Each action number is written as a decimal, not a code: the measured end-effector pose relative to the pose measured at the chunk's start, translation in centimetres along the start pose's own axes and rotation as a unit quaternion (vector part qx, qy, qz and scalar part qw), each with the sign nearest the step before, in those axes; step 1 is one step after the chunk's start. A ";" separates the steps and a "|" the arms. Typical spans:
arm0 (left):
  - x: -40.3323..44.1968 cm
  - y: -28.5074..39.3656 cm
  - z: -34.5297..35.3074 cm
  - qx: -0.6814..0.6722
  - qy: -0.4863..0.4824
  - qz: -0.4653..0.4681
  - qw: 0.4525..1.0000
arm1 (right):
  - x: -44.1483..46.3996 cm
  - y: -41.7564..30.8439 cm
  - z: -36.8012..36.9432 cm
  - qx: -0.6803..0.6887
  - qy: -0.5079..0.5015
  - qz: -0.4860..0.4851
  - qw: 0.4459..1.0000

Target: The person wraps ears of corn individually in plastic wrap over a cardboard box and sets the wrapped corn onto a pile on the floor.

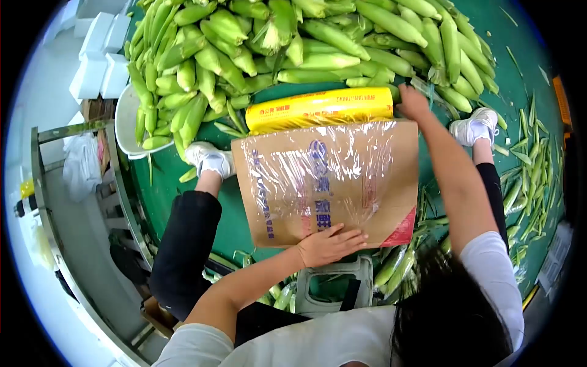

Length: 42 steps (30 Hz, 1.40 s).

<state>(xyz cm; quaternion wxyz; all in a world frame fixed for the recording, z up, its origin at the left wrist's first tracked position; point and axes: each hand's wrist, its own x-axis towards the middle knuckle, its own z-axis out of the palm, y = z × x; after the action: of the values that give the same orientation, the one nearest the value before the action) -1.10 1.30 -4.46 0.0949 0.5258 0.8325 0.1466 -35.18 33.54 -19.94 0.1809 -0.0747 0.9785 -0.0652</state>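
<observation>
A cardboard sheet or box (281, 183) with blue printing and a red corner lies between my legs, its top covered by clear plastic film. My left hand (332, 246) rests flat on its near edge, fingers stretched out. Along its far edge lies a yellow roll of plastic wrap (318, 109) with red print. At the roll's right end is my right hand (414, 103), its fingers curled close to the corn; what they hold, if anything, is hidden. A big heap of green corn in husks (306, 43) rises just beyond the roll.
Green flooring (165, 196) lies under everything. A white tub (125, 125) stands left of the heap, beside a metal frame (52, 226). Loose husk leaves (535, 189) are strewn at right. A grey plastic stool (367, 278) and film-wrapped corn (397, 269) are near me. White foam boxes (98, 67) stand back left.
</observation>
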 end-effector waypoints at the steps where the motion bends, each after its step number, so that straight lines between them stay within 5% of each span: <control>1: -0.3 0.0 0.0 -0.022 0.008 -0.005 1.000 | -0.6 0.2 -1.6 -0.004 -0.009 -0.017 1.000; 4: -0.5 0.0 -0.5 -0.074 0.065 -0.012 0.995 | -5.2 1.5 -9.8 -0.004 -0.001 -0.068 0.998; 8: -0.2 0.0 -0.6 -0.167 0.126 -0.046 0.977 | -14.7 3.6 -18.6 0.044 0.106 0.042 0.993; 9: 0.8 0.0 -1.8 -0.169 0.174 -0.060 0.968 | -18.8 1.6 -21.2 0.131 0.098 -0.015 0.986; 11: 7.2 1.1 -10.0 0.059 0.315 -0.118 0.940 | -27.7 -4.5 -24.9 0.237 0.049 -0.109 0.964; 13: 9.7 -1.2 -16.8 0.148 0.296 -0.191 0.924 | -31.8 -7.7 -25.8 0.300 0.013 -0.173 0.938; 14: 9.4 -2.0 -18.1 0.043 0.232 -0.220 0.947 | -33.1 -8.4 -25.7 0.342 0.011 -0.193 0.920; 15: 8.1 -2.9 -19.3 -0.064 0.162 -0.248 0.953 | -33.6 -6.3 -23.7 0.558 -0.023 0.026 0.829; 16: 6.8 -4.0 -20.4 -0.169 0.090 -0.272 0.943 | -32.6 -2.6 -20.4 0.688 0.141 0.044 0.710; 18: 4.1 -7.9 -19.2 -0.083 0.239 -0.282 0.925 | -31.9 4.9 -16.4 0.772 0.408 0.236 0.427; 19: 3.1 -9.3 -18.5 -0.105 0.251 -0.276 0.922 | -32.0 5.3 -11.3 0.792 0.314 0.260 0.455; 21: 2.2 -12.3 -17.5 -0.144 0.274 -0.260 0.915 | -32.3 -5.0 -8.7 0.685 0.201 0.260 0.650; 23: 2.8 -13.4 -15.0 -0.118 0.250 -0.252 0.927 | -29.9 -12.8 -7.2 0.401 0.117 0.198 0.887; 24: 3.1 -13.3 -14.0 -0.107 0.237 -0.249 0.933 | -28.9 -16.3 -8.4 0.278 0.152 0.214 0.924; 28: 1.5 -13.4 -10.3 -0.078 0.151 -0.277 0.946 | -26.6 -18.1 -6.7 0.273 0.084 0.175 0.942; 30: 0.2 -13.3 -9.6 -0.051 0.122 -0.283 0.950 | -28.6 -15.8 -5.1 0.636 0.079 0.227 0.733; 31: 0.0 -12.5 -10.4 -0.042 0.097 -0.292 0.951 | -30.3 -16.1 -6.5 0.700 0.098 0.209 0.676; 34: 0.7 -12.1 -9.5 -0.036 0.079 -0.286 0.954 | -29.4 -18.1 -5.3 0.658 0.250 0.060 0.707; 35: 1.1 -11.9 -9.5 -0.036 0.075 -0.286 0.955 | -27.8 -19.6 -7.1 0.506 0.320 -0.032 0.800; 37: 1.1 -11.7 -9.3 -0.075 0.136 -0.264 0.952 | -23.3 -21.0 -6.5 0.461 0.205 -0.151 0.850; 39: 1.1 -12.3 -8.5 -0.147 0.270 -0.206 0.929 | -23.2 -22.1 -6.8 0.300 0.257 -0.177 0.902; 41: -1.1 -15.6 -6.4 -0.521 0.440 -0.275 0.677 | -23.6 -22.1 -7.8 0.192 0.251 -0.188 0.930; 42: -2.8 -15.7 -9.2 -0.540 0.476 -0.383 0.579 | -23.8 -21.7 -7.6 0.172 0.238 -0.207 0.933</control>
<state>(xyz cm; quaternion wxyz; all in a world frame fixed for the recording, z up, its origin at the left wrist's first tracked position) -16.07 -8.96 -1.23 -0.0011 -0.1354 0.6500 0.7478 -13.33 17.04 -1.32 -0.0650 -0.2255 0.9296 -0.2842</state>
